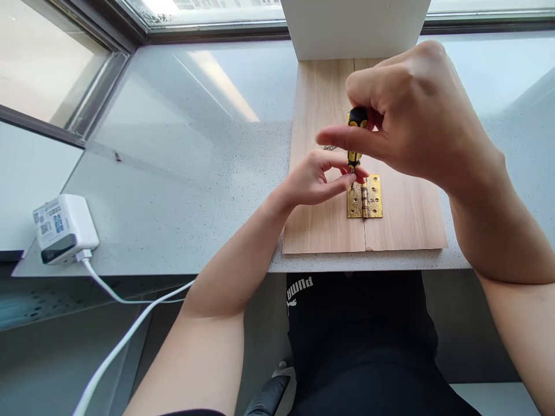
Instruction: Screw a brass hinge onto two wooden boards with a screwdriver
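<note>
My right hand [403, 115] is closed around the handle of a black and yellow screwdriver [354, 157], held upright with its tip pointing down. Beneath it lies a brass-coloured hinge [374, 199], opened flat across the seam between two wooden boards [325, 231]. The fingers of my left hand [325, 176] pinch at the screwdriver's lower end, over the hinge's upper left corner. Whether they grip the shaft or a small screw there is hidden. Behind the left hand, a few small metal pieces, probably screws [330, 147], lie on the left board.
A white box-like object [358, 29] stands at the boards' far end, by the window. On the speckled white counter [195, 173], a white power adapter [69, 228] sits at the left, its white cable [125, 341] hanging over the front edge.
</note>
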A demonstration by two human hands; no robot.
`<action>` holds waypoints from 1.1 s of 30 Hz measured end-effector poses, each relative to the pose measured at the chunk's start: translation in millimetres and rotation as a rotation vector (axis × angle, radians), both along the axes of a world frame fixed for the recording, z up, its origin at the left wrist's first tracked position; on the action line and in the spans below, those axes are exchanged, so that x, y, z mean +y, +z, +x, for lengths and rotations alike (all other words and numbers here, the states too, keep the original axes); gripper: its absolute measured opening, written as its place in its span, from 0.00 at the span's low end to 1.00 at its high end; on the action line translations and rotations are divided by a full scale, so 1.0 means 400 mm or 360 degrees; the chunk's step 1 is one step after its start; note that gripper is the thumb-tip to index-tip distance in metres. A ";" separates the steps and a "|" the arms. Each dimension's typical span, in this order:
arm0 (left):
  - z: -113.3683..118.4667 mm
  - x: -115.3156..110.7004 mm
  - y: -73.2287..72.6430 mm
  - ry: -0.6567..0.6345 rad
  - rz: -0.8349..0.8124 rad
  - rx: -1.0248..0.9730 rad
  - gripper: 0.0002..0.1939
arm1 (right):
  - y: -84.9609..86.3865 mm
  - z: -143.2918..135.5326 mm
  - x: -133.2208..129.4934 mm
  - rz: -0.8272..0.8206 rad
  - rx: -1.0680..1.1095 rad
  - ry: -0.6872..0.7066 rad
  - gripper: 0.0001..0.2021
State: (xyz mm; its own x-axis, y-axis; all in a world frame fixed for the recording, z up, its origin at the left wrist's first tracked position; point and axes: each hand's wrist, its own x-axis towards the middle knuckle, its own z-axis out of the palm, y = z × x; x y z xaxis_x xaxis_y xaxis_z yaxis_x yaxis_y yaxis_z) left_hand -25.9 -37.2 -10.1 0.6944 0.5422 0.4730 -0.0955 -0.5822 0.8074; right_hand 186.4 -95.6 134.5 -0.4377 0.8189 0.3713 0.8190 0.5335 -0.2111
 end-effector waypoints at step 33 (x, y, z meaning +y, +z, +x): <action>-0.014 0.005 -0.002 -0.0047 -0.0047 0.0074 0.09 | 0.037 0.053 -0.007 -0.0089 -0.0008 0.0451 0.11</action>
